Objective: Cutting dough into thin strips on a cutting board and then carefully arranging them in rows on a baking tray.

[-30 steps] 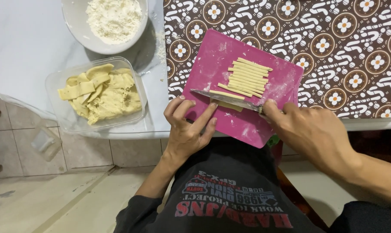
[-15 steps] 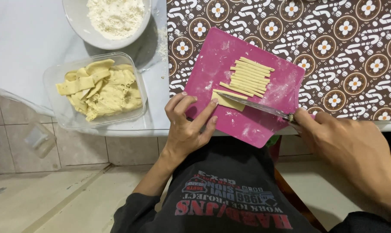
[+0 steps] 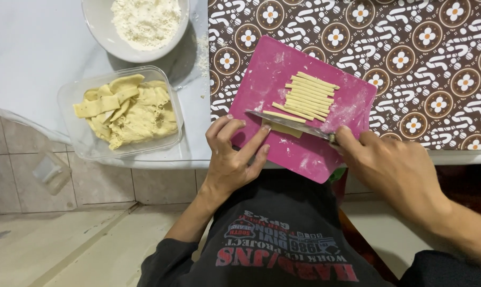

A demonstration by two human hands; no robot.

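A pink cutting board (image 3: 261, 74) lies at the table's near edge with several thin pale dough strips (image 3: 307, 95) lined up on it. My right hand (image 3: 389, 167) grips a knife (image 3: 291, 123) whose blade lies across a small yellow dough piece (image 3: 284, 129), just below the strips. My left hand (image 3: 232, 154) rests on the board's near left edge, fingertips beside that dough piece and close to the blade's tip.
A clear plastic tub (image 3: 70, 101) of flat dough pieces (image 3: 126, 109) sits left of the board on the white table (image 3: 28, 48). A white bowl of flour (image 3: 145, 18) stands behind it. A brown patterned cloth (image 3: 421, 48) covers the right side.
The knife has been drawn back and then set down again across the dough piece, closer to the strips. My left hand has stayed at the board's edge.
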